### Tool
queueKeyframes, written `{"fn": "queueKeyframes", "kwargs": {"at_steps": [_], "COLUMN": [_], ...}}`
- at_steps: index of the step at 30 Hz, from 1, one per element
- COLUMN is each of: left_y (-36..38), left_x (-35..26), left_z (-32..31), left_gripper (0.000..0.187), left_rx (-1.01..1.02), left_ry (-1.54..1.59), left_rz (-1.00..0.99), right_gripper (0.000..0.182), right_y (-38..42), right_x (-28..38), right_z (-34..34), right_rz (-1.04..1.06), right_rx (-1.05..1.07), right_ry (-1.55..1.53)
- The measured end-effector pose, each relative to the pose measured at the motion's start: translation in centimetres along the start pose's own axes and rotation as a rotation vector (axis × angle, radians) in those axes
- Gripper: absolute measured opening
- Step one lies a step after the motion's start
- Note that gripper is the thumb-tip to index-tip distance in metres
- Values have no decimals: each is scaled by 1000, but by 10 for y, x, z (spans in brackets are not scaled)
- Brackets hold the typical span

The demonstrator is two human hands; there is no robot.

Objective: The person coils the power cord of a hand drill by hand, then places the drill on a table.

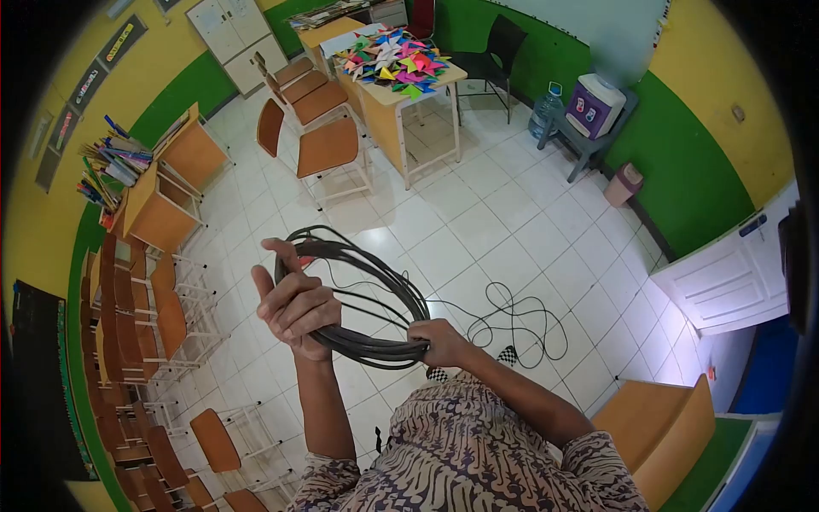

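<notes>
My two hands are apart, with the coil of black cable (375,348) stretched between them in front of my chest. My left hand (299,307) is wrapped round its left side, fingers folded over while a digit or two points up free; I judge that grip bears most of the turns and stops them from slipping apart. My right hand (437,343) is clenched on the coil's right side, which seems to spread the loops into an open ring. Something red shows by my left fingers, too small to tell what.

Below, a loose cable (566,341) lies in wide tangled loops on the tiled floor (478,230), just beyond my checkered shoes (507,355); the bare floor gives it room to lie slack. Whether it joins the coil I cannot tell for certain.

Farther off, bright folded papers (397,60) are heaped on a desk (384,119), with chairs (328,145) along its left side. To the far right, a water dispenser (595,107) sits on a stand, probably for easier reach of its taps.
</notes>
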State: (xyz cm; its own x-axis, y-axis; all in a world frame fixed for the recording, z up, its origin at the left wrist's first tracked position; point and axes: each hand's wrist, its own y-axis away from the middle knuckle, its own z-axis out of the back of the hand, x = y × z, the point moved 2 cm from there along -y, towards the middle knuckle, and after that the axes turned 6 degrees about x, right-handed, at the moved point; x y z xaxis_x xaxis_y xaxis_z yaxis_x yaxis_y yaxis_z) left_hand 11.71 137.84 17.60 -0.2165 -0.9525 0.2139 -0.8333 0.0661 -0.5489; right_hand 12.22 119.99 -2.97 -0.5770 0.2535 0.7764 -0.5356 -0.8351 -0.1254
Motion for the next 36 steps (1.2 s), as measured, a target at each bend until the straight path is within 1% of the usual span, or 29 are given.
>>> {"fn": "queueKeyframes", "kwargs": {"at_steps": [1, 3, 4, 5, 7, 9, 11, 12, 13, 14, 15, 16, 17, 19, 20, 21, 22, 24, 25, 26, 27, 28, 29, 30, 31, 32, 33, 35, 36], "left_y": [2, 4, 5, 6, 7, 8, 18, 27, 38, 52, 58, 75, 87, 114, 128, 134, 137, 138, 141, 151, 156, 152, 150, 146, 138, 129, 117, 90, 86], "left_x": [-2, -5, -8, -15, -41, -64, -93, -115, -134, -162, -169, -204, -230, -279, -304, -303, -293, -263, -247, -242, -221, -189, -155, -125, -97, -73, -52, -17, -16], "left_z": [1, 4, 2, -4, -17, -38, -58, -66, -74, -81, -93, -100, -104, -107, -97, -84, -67, -27, -5, 25, 54, 75, 93, 104, 111, 113, 111, 102, 113], "left_gripper": [28, 26, 30, 30, 35, 36, 33, 36, 34, 31, 30, 30, 30, 32, 34, 34, 34, 31, 29, 25, 25, 24, 28, 31, 37, 43, 50, 59, 61], "left_rx": [2, 97, 59, 61, 3, -9, -24, -38, -54, -52, -88, -84, -84, -262, -330, -328, -459, -769, -949, -1043, -1025, -1145, -1022, -950, -873, -839, -805, -887, -686], "left_ry": [-2, -120, -102, -104, -68, -98, -218, -290, -351, -448, -481, -541, -539, -794, -808, -812, -893, -996, -1018, -948, -932, -957, -946, -766, -588, -584, -579, -602, -520], "left_rz": [1, 92, 93, 92, 4, -102, -182, -233, -292, -341, -428, -439, -436, -784, -834, -836, -775, -652, -590, -357, -222, -107, 88, 173, 254, 221, 189, 84, 119], "right_gripper": [27, 26, 40, 40, 49, 40, 27, 20, 21, 23, 23, 21, 14, 11, 19, 28, 39, 38, 36, 34, 26, 26, 27, 19, 14, 21, 20, 15, 19], "right_y": [2, 2, 2, 8, 34, 65, 121, 150, 194, 240, 296, 360, 413, 454, 463, 468, 420, 335, 305, 275, 228, 174, 131, 95, 64, 33, 7, -11, -13], "right_x": [-3, 1, 0, 6, 4, -37, -101, -112, -141, -166, -194, -224, -240, -213, -220, -226, -185, -133, -132, -130, -108, -65, -41, -20, -7, 27, 38, 93, 107], "right_z": [-7, -8, -11, -6, 16, 18, 28, 45, 44, 47, 43, 34, 38, 70, 84, 90, 120, 160, 165, 170, 178, 186, 186, 182, 168, 155, 130, 96, 82], "right_rz": [3, 125, 212, 214, -328, -352, -376, -457, -587, -772, -763, -709, -963, -1147, -1192, -1225, -1538, -1454, -1212, -946, -754, -708, -666, -677, -513, -434, 9, -58, -136], "right_rx": [-1, -70, -205, -204, -267, -625, -625, -500, -361, -164, -182, -245, -191, -66, -283, -497, -565, -295, -390, -473, -446, -515, -580, -602, -570, -452, -418, 49, 177], "right_ry": [1, -375, -340, -339, -544, -447, -252, -42, 98, 192, 273, 414, 467, 620, 443, 254, -110, -423, -701, -958, -1120, -994, -831, -704, -502, -471, -336, -48, -14]}}
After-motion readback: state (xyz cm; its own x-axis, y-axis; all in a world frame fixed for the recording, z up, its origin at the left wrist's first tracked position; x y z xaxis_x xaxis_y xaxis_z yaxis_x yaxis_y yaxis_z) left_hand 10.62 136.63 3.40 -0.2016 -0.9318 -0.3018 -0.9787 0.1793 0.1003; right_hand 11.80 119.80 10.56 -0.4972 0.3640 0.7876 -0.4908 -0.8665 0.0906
